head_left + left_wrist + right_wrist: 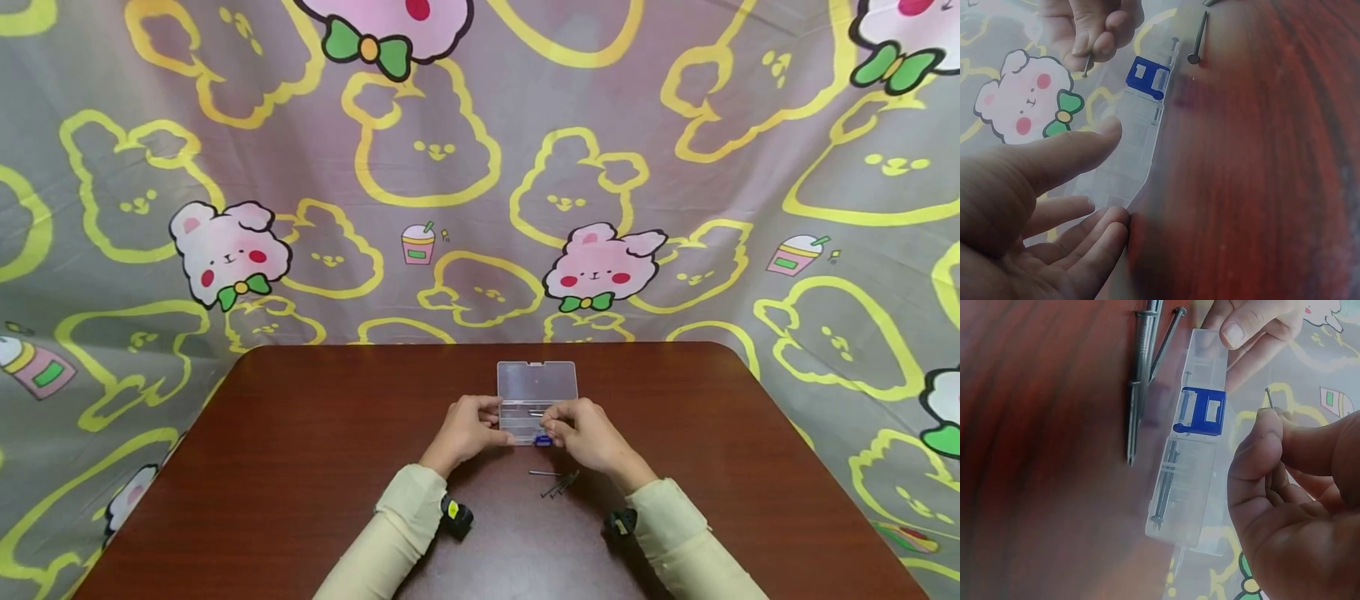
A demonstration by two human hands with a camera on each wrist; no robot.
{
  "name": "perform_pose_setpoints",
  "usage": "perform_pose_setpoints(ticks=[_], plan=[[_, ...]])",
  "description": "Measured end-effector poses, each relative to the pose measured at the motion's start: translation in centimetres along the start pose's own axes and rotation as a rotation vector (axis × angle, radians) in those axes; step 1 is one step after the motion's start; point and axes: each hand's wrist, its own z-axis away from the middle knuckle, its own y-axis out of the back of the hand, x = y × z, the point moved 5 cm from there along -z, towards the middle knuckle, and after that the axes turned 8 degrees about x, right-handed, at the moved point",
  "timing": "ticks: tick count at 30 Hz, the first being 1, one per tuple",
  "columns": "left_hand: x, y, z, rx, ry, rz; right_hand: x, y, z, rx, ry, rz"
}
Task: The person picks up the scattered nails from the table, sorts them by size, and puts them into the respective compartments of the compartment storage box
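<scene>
A clear plastic storage box [520,431] stands on the table with its lid [536,380] raised at the back. A blue latch [1200,412] is on its front. My left hand [468,429] holds the box's left end, thumb toward the front and fingers at the side. My right hand [588,433] is over the box's right part, pinching a thin nail [1269,399] between thumb and fingertips, apart from the box. Inside the box, nails [1164,487] show through the front wall. Several loose nails [558,484] lie on the table in front of the box.
The dark red-brown wooden table [300,483] extends to both sides. Behind it hangs a grey curtain [465,225] with cartoon prints. Black devices are strapped to the left wrist [456,517] and the right wrist [621,523].
</scene>
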Motion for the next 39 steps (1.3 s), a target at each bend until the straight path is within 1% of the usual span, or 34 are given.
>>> perform_pose_setpoints(ticks=[5,9,15,25,29,36,39], plan=[[0.1,0.0,-0.1,-0.006,0.010,-0.002,-0.2,-0.1,-0.4,0.004,-0.002,0.019],[0.1,0.0,-0.1,0.001,0.019,0.000,-0.4,-0.1,-0.7,-0.005,0.013,0.039],[0.0,0.0,-0.1,0.008,0.025,0.007,-0.4,-0.4,-1.0,0.006,-0.004,0.066],[-0.2,-0.1,-0.1,0.016,0.038,-0.012,-0.1,-0.9,-1.4,0.017,-0.016,0.094],[-0.3,0.0,0.0,0.014,0.044,-0.006,0.0,-1.1,-1.5,0.020,-0.002,0.117],[-0.2,0.0,0.0,0.014,0.034,-0.002,-0.2,-1.2,-1.6,0.025,0.039,0.148],[-0.1,0.1,0.0,0.015,0.032,0.003,-0.2,-1.1,-1.6,0.027,0.031,0.140]])
